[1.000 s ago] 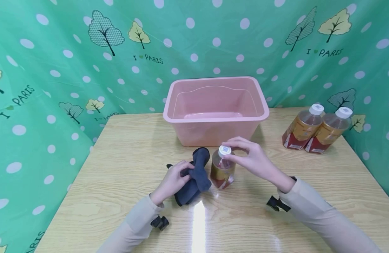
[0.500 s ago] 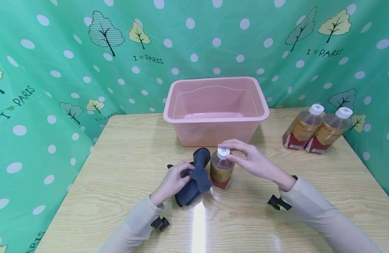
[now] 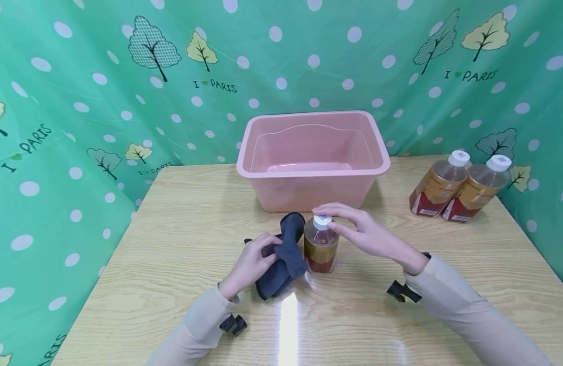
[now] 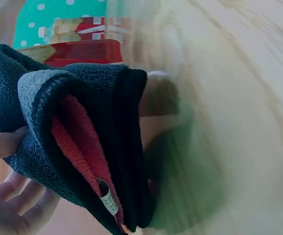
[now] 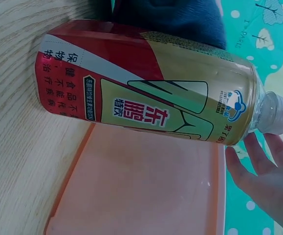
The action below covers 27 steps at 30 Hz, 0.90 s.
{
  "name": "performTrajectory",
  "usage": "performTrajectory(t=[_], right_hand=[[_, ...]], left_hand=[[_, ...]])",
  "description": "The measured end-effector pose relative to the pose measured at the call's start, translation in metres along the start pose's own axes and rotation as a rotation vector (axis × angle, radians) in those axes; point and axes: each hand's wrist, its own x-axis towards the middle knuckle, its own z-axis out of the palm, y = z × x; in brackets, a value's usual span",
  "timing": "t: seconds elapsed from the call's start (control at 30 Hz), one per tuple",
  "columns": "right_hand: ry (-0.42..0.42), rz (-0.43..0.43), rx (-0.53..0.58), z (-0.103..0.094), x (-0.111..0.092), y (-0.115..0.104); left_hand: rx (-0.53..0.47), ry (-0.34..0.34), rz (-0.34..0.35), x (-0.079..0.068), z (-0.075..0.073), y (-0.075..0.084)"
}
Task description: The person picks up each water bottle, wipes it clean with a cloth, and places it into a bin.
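- Bottle: one Dongpeng drink bottle (image 3: pixel 321 249) stands upright on the wood table (image 3: pixel 171 218), on the near side of the pink bin (image 3: pixel 309 195) and apart from its front wall.
- Right hand (image 3: pixel 364 231): in front of the bin; thumb and fingers grasp the bottle by its white cap (image 3: pixel 322 225).
- Left hand (image 3: pixel 251 256): in front of the bin's left end; thumb and fingers grasp a folded dark blue cloth (image 3: pixel 278 269).
- Cloth: lies before the bin, immediately left of the bottle; whether the two touch cannot be confirmed. The left wrist view shows black edging, a coral lining (image 4: pixel 80 142) and a small printed white tag (image 4: pixel 108 199).
- Change noted: over the last second the bottle has turned and straightened from a slight lean, its cap shifting a little left before the bin. The left hand and cloth show hardly any movement.
- Assessment: the bottle appears under control and steadier for the work in hand; the cap grip seems to be guiding it, with the cloth kept alongside.
- Remainder: two similar white-capped bottles (image 3: pixel 439 185) stand together to the right of the bin; a green dotted curtain (image 3: pixel 281 56) hangs behind it.
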Motion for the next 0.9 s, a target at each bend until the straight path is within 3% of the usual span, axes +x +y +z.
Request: performTrajectory(t=[0.3, 0.53, 0.9], right_hand=[[0.034, 0.023, -0.011, 0.001, -0.002, 0.002], [0.078, -0.023, -0.025, 0.003, -0.004, 0.005], [0.143, -0.081, -0.018, 0.006, -0.004, 0.012]], left_hand=[[-0.049, 0.059, -0.016, 0.006, -0.003, 0.021], [-0.027, 0.092, 0.053, 0.011, -0.002, 0.036], [0.002, 0.076, 0.074, 0.013, 0.011, 0.032]])
